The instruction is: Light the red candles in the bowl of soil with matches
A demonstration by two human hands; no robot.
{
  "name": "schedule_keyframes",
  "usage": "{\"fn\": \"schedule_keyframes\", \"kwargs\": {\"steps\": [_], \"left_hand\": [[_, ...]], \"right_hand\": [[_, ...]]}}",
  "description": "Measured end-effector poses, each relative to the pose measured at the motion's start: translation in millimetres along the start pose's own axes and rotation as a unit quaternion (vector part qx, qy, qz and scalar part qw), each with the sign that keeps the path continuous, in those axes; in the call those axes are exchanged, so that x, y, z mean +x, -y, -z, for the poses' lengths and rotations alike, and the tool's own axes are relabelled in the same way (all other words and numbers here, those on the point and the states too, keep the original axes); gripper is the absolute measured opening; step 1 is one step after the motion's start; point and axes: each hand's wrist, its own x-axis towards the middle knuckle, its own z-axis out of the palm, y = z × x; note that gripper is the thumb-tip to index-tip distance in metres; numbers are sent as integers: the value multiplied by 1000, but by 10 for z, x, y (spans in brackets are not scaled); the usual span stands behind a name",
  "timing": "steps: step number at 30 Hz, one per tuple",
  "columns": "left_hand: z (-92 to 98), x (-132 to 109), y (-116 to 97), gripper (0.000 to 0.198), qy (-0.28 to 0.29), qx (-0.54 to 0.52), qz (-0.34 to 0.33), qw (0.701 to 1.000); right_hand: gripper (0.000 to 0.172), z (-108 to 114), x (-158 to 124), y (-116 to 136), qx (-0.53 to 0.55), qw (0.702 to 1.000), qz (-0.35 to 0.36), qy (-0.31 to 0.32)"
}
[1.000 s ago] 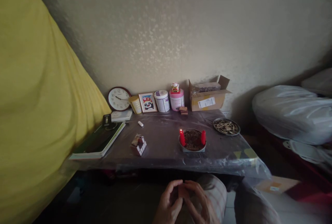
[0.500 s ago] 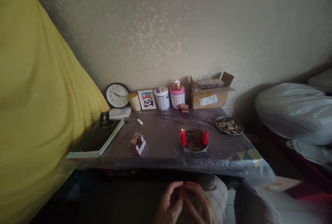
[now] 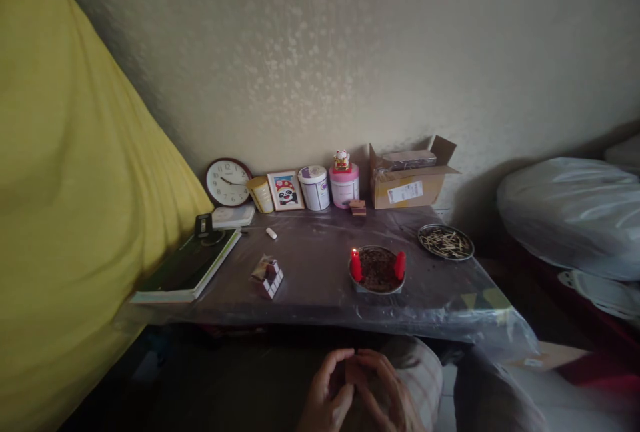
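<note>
Low in front of my lap, both hands meet around a small reddish-brown box [image 3: 355,373], mostly hidden by the fingers. My left hand [image 3: 330,389] pinches it from the left, thumb low and forefinger curled above. From the other side the fingers of my right hand [image 3: 384,385] close over its top and edge. Beyond them on the table stands a round dish [image 3: 377,291] of dark grainy material. A lit red candle [image 3: 356,265] rises at the dish's left rim, and an unlit-looking red candle [image 3: 400,265] at its right.
A plate of matchsticks [image 3: 446,243] lies to the right, an opened patterned packet [image 3: 269,277] to the left. A book [image 3: 187,269], clock [image 3: 228,182], tubs [image 3: 314,189] and cardboard box [image 3: 413,189] stand farther back. A yellow curtain [image 3: 75,185] hangs along the left.
The view has turned slightly, so the table and its things sit a little farther right. Both hands keep nearly the same pose around the small box.
</note>
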Motion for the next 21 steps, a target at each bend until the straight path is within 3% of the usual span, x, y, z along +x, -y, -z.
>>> {"fn": "schedule_keyframes", "kwargs": {"steps": [6, 12, 21], "left_hand": [[3, -27, -16, 34, 18, 9, -9, 1000], [-32, -58, -70, 32, 21, 13, -21, 999], [21, -89, 72, 32, 39, -26, -22, 999]], "right_hand": [[24, 57, 1, 110, 15, 999, -29, 23], [23, 95, -27, 171, 14, 1000, -14, 22], [22, 47, -112, 88, -8, 1000, -1, 26]]}}
